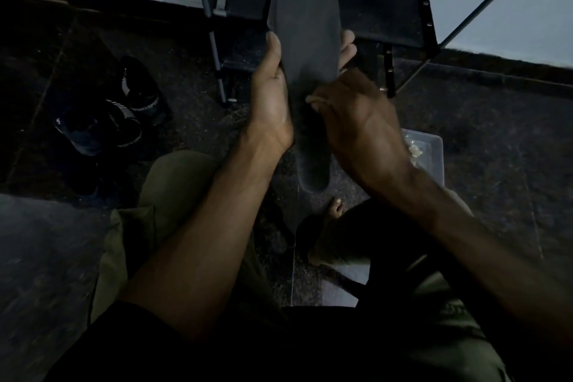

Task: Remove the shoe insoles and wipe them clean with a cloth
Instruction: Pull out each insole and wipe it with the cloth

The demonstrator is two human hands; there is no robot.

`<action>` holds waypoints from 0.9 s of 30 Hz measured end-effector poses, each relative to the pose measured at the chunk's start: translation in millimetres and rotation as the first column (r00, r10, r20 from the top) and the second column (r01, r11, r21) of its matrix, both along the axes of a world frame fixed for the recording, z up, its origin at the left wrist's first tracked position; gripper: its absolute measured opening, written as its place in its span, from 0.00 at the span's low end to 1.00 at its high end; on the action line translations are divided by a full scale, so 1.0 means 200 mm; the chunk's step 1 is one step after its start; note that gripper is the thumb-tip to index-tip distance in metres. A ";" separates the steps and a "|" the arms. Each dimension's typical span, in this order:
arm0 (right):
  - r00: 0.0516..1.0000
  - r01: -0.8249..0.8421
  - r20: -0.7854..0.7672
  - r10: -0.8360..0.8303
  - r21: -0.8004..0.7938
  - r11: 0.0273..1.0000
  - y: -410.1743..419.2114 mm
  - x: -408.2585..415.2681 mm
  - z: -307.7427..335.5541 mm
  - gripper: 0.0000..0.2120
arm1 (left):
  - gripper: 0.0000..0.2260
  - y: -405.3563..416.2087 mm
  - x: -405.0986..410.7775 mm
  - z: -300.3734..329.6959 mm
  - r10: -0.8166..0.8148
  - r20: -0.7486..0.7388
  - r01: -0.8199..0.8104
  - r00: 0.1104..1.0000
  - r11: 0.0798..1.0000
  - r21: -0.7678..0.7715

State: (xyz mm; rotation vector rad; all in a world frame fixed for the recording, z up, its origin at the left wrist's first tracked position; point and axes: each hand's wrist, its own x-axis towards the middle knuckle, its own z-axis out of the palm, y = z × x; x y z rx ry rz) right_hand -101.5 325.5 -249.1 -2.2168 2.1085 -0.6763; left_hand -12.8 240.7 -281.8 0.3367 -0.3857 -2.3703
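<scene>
Wiping step: left hand [273, 102] grips dark foam insole [305, 25] upright; right hand [356, 121] pinches pale cloth [313, 99] against it. Next, judged: stroke toward toe.

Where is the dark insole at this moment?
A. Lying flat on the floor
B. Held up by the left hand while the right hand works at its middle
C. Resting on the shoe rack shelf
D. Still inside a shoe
B: the left hand grips the insole by its edges in the air, and the right hand presses at its middle with something pale, seemingly the cloth.
</scene>
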 end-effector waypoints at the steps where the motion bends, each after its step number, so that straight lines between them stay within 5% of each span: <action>1: 1.000 0.000 -0.007 0.000 -0.002 1.000 -0.02 -0.02 0.01 0.09 | 0.33 0.01 0.00 0.01 -0.011 -0.027 0.012 1.000 1.000 0.012; 7: 0.994 0.093 -0.045 -0.096 -0.047 0.995 -0.21 -0.10 0.03 0.11 | 0.25 0.02 -0.01 0.00 0.041 0.100 -0.039 0.994 0.999 -0.021; 13: 0.997 -0.082 0.014 0.082 0.008 0.997 0.03 0.08 0.02 0.11 | 0.33 0.00 0.02 0.00 -0.057 -0.031 0.057 0.998 0.998 -0.019; 17: 1.000 -0.023 -0.019 0.023 -0.027 0.999 -0.10 -0.01 0.05 0.11 | 0.31 0.02 -0.02 -0.01 -0.074 -0.071 0.071 0.995 0.997 -0.040; 20: 0.999 0.011 -0.049 -0.014 -0.068 0.998 -0.23 -0.05 0.08 0.11 | 0.25 0.01 -0.03 -0.01 0.005 0.059 -0.005 0.998 1.000 0.001; 27: 0.991 -0.111 -0.072 0.113 0.030 0.993 0.01 0.10 0.01 0.14 | 0.34 -0.01 0.01 -0.03 -0.095 -0.029 0.095 0.995 0.995 -0.011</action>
